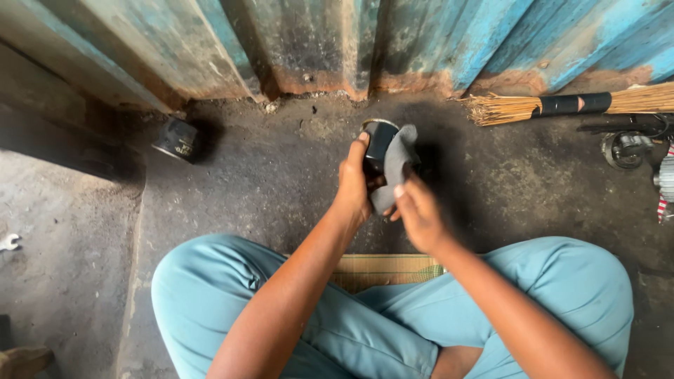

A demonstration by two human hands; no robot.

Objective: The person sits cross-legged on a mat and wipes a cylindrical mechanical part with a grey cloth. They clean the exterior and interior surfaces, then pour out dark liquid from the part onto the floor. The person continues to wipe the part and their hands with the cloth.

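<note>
My left hand (353, 184) grips a dark cylindrical can (380, 142) with a metal rim, held out in front of me above the floor. My right hand (420, 214) presses a grey rag (395, 172) against the side of that can, fingers pinching the cloth. The rag wraps around the right and lower part of the can and hides it there. Both forearms reach forward from my crossed legs in light blue trousers (554, 281).
A second dark can (176, 140) lies on the dirty concrete floor at the left, near a rusty blue corrugated wall (421, 42). A straw broom (562, 105) and metal parts (627, 147) lie at the right. A small wrench (9, 242) rests far left. A woven mat (382, 269) is under my legs.
</note>
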